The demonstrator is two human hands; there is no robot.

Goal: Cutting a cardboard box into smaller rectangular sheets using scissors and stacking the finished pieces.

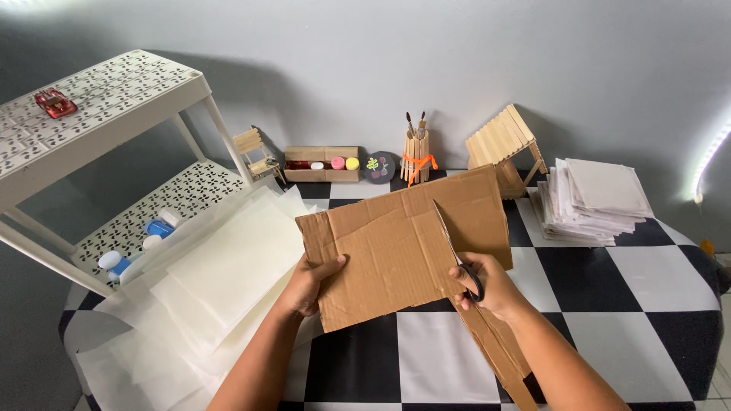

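Observation:
My left hand [311,283] grips the left edge of a large brown cardboard sheet [388,247] and holds it up over the checkered table [647,281]. My right hand [487,285] is closed on a pair of scissors [457,247] whose blades point up and away, slicing into the cardboard from its near edge. A cut strip of cardboard [499,354] hangs down below my right hand toward the near table edge.
Translucent paper sheets [221,274] lie spread at left. A white perforated shelf rack [99,114] stands at far left with a red toy car [55,103] on top. At the back: a stick chair, paint pots, a brush holder [415,156], a stick house [504,144], stacked white sheets [594,199].

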